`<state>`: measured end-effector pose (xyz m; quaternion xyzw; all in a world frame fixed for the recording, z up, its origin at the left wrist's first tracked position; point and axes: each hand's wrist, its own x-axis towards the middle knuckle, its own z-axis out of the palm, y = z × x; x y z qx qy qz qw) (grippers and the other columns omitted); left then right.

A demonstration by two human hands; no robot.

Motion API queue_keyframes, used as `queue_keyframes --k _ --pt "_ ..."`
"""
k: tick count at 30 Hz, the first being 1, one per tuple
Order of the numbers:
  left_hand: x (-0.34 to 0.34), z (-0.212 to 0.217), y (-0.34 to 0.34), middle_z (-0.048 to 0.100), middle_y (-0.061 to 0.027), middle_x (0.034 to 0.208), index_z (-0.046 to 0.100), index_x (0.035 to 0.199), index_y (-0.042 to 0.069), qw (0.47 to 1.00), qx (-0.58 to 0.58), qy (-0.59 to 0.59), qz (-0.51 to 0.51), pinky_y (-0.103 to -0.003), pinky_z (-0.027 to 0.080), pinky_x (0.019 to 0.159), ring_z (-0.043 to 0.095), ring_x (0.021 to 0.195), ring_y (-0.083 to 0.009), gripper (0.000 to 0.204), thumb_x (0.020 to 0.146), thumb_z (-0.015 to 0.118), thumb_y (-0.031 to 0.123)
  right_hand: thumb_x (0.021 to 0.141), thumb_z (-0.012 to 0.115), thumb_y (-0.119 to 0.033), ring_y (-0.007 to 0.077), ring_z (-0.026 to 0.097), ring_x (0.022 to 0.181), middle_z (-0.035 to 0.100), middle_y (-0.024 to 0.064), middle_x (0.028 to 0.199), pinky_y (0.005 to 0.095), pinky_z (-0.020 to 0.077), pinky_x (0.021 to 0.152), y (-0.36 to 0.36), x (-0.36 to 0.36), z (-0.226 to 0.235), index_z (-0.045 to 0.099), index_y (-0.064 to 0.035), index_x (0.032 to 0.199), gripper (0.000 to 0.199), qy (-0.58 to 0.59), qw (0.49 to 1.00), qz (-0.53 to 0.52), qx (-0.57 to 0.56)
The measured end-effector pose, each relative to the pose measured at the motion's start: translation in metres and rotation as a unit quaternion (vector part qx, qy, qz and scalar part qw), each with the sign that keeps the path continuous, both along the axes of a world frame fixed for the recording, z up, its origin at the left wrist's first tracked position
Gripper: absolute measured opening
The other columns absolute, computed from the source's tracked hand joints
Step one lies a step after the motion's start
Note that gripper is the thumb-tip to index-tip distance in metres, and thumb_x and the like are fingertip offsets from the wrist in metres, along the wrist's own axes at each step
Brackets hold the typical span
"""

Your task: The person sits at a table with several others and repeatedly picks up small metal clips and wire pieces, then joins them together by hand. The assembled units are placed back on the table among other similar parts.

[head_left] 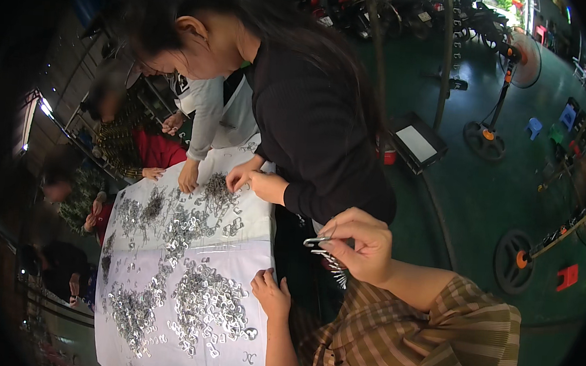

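Note:
My right hand (pixel 363 246) is raised off the table's right edge, thumb and fingers pinched on a bent metal hook (pixel 313 241). Below that hook hangs a row of small shiny metal pieces (pixel 333 264), partly hidden by the hand. My left hand (pixel 271 295) rests at the edge of the white-covered table (pixel 254 248), its fingers apart and holding nothing. Nearest to it lies a heap of flat, silvery hook-shaped pieces (pixel 211 303). Another such heap (pixel 136 311) spreads farther left.
A person in black (pixel 324 124) leans over the table beside me, hands at a pile of thin dark metal pieces (pixel 218 188). Other people's hands (pixel 189 176) work along the far side. A standing fan (pixel 490 139) and a black box (pixel 418 144) are on the green floor at right.

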<state>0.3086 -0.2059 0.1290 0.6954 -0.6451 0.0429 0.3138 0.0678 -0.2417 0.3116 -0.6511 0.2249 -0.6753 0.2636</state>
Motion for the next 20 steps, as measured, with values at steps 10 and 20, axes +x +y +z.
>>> queue_keyframes --k 10,20 --pt "0.002 -0.011 -0.002 0.054 -0.0193 0.112 0.06 0.106 0.001 1.0 -0.007 -0.001 -0.005 -0.05 0.039 0.091 0.049 0.105 -0.0399 0.033 0.073 0.058 -0.001 0.08 0.072 0.006 0.0053 0.054 0.064 0.065 0.0076 0.087 0.0193 0.0403 0.054 -0.009 -0.06 0.044 0.069 0.0026 0.087 0.008 -0.087 0.98 -0.143 -0.106" --pt "0.017 -0.029 -0.006 0.053 -0.0195 0.11 0.059 0.102 0.0 1.0 -0.014 0.009 -0.01 -0.051 0.038 0.092 0.049 0.103 -0.0406 0.035 0.067 0.06 -0.004 0.088 0.07 -0.003 0.0011 0.05 0.065 0.058 0.0014 0.085 0.0172 0.0391 0.055 -0.001 -0.136 0.091 0.064 0.0021 0.082 0.009 -0.141 0.936 -0.296 -0.129"
